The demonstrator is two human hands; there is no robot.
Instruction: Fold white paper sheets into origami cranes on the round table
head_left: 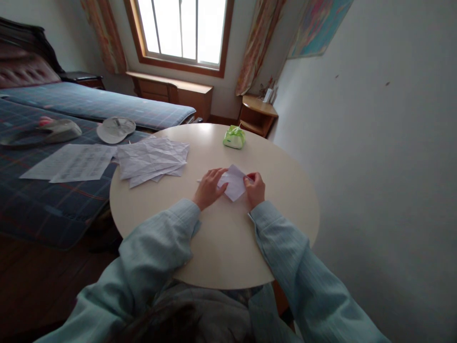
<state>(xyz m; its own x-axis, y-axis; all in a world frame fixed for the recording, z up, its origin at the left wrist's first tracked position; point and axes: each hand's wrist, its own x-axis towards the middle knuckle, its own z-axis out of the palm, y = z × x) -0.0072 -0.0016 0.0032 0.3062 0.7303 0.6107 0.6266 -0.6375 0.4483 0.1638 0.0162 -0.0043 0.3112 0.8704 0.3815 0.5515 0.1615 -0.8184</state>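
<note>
A small folded sheet of white paper (pixel 235 183) lies on the round cream table (pixel 228 238), with its corners pointing up and down. My left hand (pixel 210 187) rests over its left side, fingers stretched out and thumb apart, touching the paper. At the right corner, my right hand (pixel 254 188) pinches the paper's edge between thumb and bent fingers. The part of the sheet beneath my left hand is hidden. A thin white tip sticks out just left of that hand, too small to make out.
Creased white sheets (pixel 153 157) are piled at the table's left edge. A green tissue pack (pixel 234 137) stands at the back. Printed sheets (pixel 76 162) and a white cap (pixel 116 129) lie on the plaid bed (pixel 71 195). A wall (pixel 374 166) rises on the right.
</note>
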